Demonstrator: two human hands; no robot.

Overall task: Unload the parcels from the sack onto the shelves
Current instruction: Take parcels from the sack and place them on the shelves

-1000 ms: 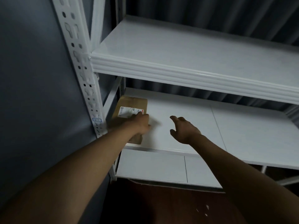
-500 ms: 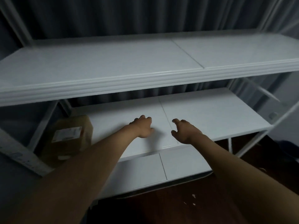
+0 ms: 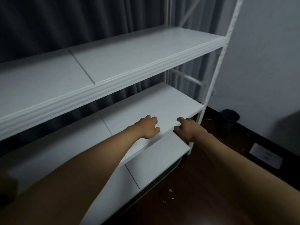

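— What is the room showing?
— A white metal rack is standing against a dark curtain, with a pale wall to its right and a dark wooden floor below. Three white shelves are showing: the top shelf, the middle shelf and the low shelf.

— And the hands?
— Both bare arms are reaching forward from the bottom corners of the frame. The left hand is hovering palm down over the front of the middle shelf, fingers loosely curled and holding nothing. The right hand is hanging just beside it, past the shelf's front edge, fingers likewise loosely bent and holding nothing. The two hands are near each other but apart.

— Where are the parcels?
— No parcel or sack is plainly showing. A blue bucket is sitting in the corner, and a white sheet is lying on the floor at right.
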